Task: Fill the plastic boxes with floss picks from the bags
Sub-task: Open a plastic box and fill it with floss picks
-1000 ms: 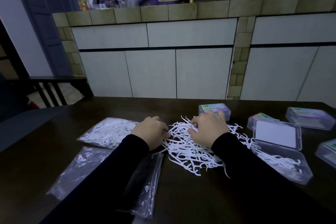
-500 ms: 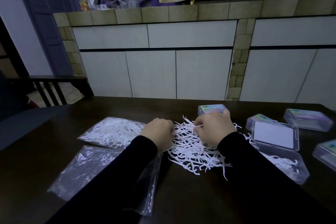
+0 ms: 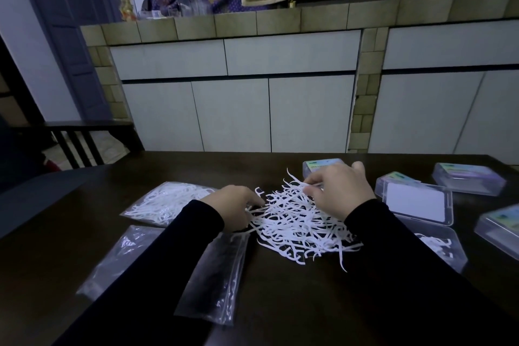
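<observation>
1. Clear plastic comes first, nearest you: two flat empty zip bags lie at 7 o'clock, one (image 3: 123, 255) under your left sleeve and another (image 3: 216, 278) just right of it. Leave them where they are, out of the way of the work.
2. Your left hand (image 3: 233, 209) rests at the 9 o'clock edge of the loose pile of floss picks (image 3: 297, 222). Its fingers are curled into the picks, but you cannot tell from here whether they actually grip any.
3. Your right hand (image 3: 339, 194) sits on the pile's 1 o'clock side, with thumb and fingertips pinching a few picks.
4. To do this well, gather picks that lie the same way, line up the handles, and lift a small bundle rather than a tangle. The heads probably snag on each other, so draw them out slowly.
5. At 3 o'clock from the pile lies the open plastic box (image 3: 438, 250), with a few picks already in its tray and its lid (image 3: 417, 203) hinged up behind. Carry the bundle there low and lay it flat.
6. A full bag of picks (image 3: 165, 202) waits at 10 o'clock, beyond your left hand.
7. Farther off, closed boxes sit at 12 o'clock (image 3: 323, 164) behind your right hand, at 2 o'clock (image 3: 469, 178), and at the table's right edge (image 3: 502, 223).
</observation>
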Tool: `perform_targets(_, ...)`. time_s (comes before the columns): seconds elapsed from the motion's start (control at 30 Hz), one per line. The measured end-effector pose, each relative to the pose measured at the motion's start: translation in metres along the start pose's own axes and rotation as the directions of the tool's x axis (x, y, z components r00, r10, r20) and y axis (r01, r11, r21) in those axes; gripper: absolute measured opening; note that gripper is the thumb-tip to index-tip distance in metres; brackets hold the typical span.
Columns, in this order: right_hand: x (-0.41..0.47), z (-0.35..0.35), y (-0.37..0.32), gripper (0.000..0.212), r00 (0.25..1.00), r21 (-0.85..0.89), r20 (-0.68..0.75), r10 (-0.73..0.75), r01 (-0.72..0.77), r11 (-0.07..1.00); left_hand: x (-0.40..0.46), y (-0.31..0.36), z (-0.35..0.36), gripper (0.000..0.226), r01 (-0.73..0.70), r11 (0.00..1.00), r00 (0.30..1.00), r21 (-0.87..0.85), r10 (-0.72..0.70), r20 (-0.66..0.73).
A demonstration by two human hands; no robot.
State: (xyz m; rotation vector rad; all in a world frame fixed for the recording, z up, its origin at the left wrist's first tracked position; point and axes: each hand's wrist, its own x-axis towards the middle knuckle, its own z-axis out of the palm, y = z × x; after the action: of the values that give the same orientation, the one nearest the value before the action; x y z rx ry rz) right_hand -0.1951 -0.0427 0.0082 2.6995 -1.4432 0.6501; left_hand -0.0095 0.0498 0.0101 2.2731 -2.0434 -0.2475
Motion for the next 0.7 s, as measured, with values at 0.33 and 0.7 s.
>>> perform_targets(0.33,-0.004,0.001,0.002,0.018,1.0,0.045,-0.025,0.012,-0.011,0.999,0.004,0.022,0.012,0.032,-0.026,0.997,0.995,0.069,0.033,-0.093)
perform_targets(0.7,-0.009,-0.005,0.005,0.018,0.997,0.097,-0.069,0.047,-0.04,0.994,0.001,0.016,0.011,0.023,-0.001,1.0,0.998,0.003,0.002,-0.06)
